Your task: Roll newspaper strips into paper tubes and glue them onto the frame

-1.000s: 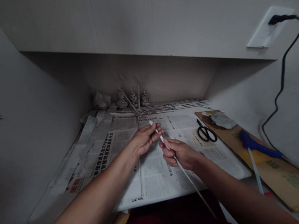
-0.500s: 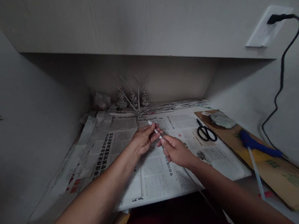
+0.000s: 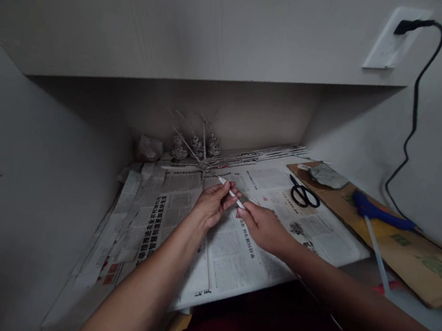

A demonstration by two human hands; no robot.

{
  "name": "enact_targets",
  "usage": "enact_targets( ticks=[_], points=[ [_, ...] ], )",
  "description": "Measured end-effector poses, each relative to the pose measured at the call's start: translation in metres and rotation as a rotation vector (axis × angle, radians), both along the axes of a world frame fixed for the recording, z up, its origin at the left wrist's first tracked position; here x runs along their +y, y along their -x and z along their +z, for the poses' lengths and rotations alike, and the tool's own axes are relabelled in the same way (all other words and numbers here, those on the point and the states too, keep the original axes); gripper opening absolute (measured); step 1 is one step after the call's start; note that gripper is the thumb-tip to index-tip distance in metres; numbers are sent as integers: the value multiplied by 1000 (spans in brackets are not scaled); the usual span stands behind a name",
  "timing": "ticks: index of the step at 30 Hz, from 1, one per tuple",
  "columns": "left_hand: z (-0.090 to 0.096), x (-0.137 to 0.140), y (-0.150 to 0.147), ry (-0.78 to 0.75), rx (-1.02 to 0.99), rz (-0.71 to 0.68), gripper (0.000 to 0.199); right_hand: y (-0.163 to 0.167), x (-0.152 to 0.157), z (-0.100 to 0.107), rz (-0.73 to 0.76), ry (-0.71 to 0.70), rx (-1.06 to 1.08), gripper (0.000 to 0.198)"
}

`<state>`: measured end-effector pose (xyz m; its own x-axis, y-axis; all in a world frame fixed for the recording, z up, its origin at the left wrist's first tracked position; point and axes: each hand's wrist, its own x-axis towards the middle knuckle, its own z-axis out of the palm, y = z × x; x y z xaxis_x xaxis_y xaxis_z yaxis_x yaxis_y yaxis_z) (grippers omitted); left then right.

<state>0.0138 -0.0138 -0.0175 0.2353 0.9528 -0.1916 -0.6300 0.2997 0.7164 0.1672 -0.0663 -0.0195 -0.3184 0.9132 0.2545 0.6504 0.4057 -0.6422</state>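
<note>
Both hands pinch a thin paper rod above the newspaper on the desk: left hand near its tip, right hand just behind. They seem to be rolling it tight. Scissors lie nearby.

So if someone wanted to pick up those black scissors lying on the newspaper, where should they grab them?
Probably by the looped handles of the scissors, coming from above on the near side. They lie flat on the newspaper with the loops toward the person, blades pointing away, and nothing crowds them.
</note>
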Motion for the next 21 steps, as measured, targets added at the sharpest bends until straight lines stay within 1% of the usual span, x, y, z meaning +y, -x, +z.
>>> enact_targets(
  ticks=[4, 8, 11, 13, 14, 15, 16, 17, 19, 20, 21],
  points=[
    [0, 0, -2, -6, -11, 32, 11, 2, -3, 3, -20, -34, -123, 29],
    [-2, 1, -2, 18, -14, 67, 10, 4, -4, 3, -34, -69, -172, 29],
    [-4, 2, -2, 18, -19, 72, 10, 7, -3, 2, -44, -72, -152, 28],
    [-4, 3, -1, 7, -16, 55, 11, 8, 0, 2, -44, -66, -81, 26],
    [-4, 3, 0, 4, -15, 46, 12, 9, 1, 2, -36, -40, -21, 26],
    [-4, 3, 0, 2, -15, 39, 12, 10, 3, 2, -20, 23, 57, 27],
    [-3, 2, 0, 2, -16, 32, 13, 10, 5, 2, 6, 131, 159, 28],
    [-2, 2, 0, 3, -19, 25, 13, 10, 7, 2, 42, 278, 283, 31],
    [0, 1, 0, 3, -26, 11, 14, 9, 8, 1, 152, 619, 553, 33],
    [1, 1, 1, 1, -30, 3, 14, 8, 8, 1, 216, 766, 675, 32],
    [1, 1, 1, 0, -32, -4, 14, 7, 7, 1, 277, 875, 769, 32]
  ],
)
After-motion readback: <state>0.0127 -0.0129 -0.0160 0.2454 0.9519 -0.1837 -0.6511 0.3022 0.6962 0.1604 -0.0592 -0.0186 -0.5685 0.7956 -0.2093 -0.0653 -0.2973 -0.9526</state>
